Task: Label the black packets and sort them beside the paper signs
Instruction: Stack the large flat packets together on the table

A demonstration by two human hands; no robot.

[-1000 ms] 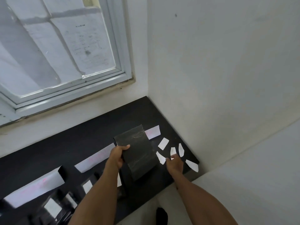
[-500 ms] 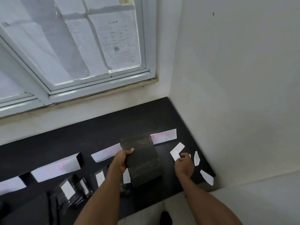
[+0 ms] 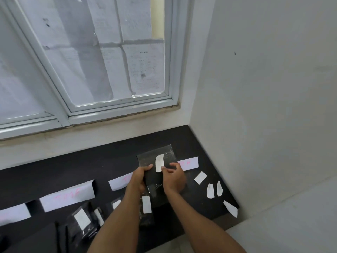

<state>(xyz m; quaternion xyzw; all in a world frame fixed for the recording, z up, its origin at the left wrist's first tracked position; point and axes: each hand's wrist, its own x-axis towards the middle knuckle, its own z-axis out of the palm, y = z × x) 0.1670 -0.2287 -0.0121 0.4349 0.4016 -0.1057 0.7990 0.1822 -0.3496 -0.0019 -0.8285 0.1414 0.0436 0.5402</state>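
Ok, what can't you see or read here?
Head view only:
- Pink writing on the paper signs: too blurred to read.
- Sides of the held black packet: covered by the left hand and right hand.
- Leftmost sign: cut by the left edge.
- Whether the right hand pinches or presses the white label: fingers hide it.

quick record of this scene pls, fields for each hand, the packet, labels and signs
left hand: grips black packet by its left edge
right hand: pinches white label against packet face
loose labels: four on the counter, right of the hands
paper signs: four in a row, pink writing
labelled packets: near edge, lower left
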